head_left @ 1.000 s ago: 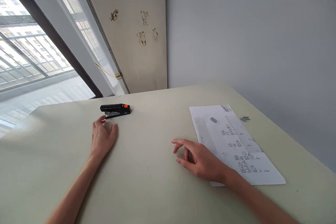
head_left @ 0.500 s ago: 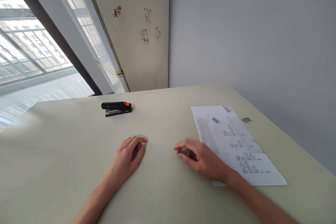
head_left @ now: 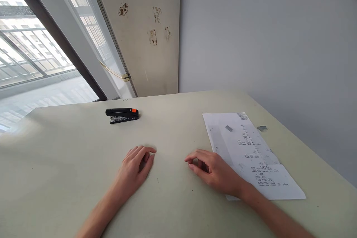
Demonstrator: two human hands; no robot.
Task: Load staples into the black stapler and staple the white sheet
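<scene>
My left hand [head_left: 137,164] rests on the table with loosely curled fingers, a small gap between thumb and fingers, and nothing in it. Facing it, my right hand [head_left: 209,167] is loosely bent in the same way, also holding nothing; its wrist and forearm lie over the left lower part of a printed sheet of paper [head_left: 240,148]. A black stapler [head_left: 122,115] with an orange patch lies beyond my left hand. On the upper part of the paper is a small grey strip, apparently staples [head_left: 229,128]. More grey pieces [head_left: 262,128] lie just right of the paper.
The pale table [head_left: 170,130] reaches back to a stained cream panel [head_left: 156,67] and a grey wall [head_left: 251,37]. A window [head_left: 33,44] with railings outside stands at the left. The table's right edge runs along the wall.
The camera view has shifted very slightly. Both hands, the stapler and the paper otherwise keep their places.
</scene>
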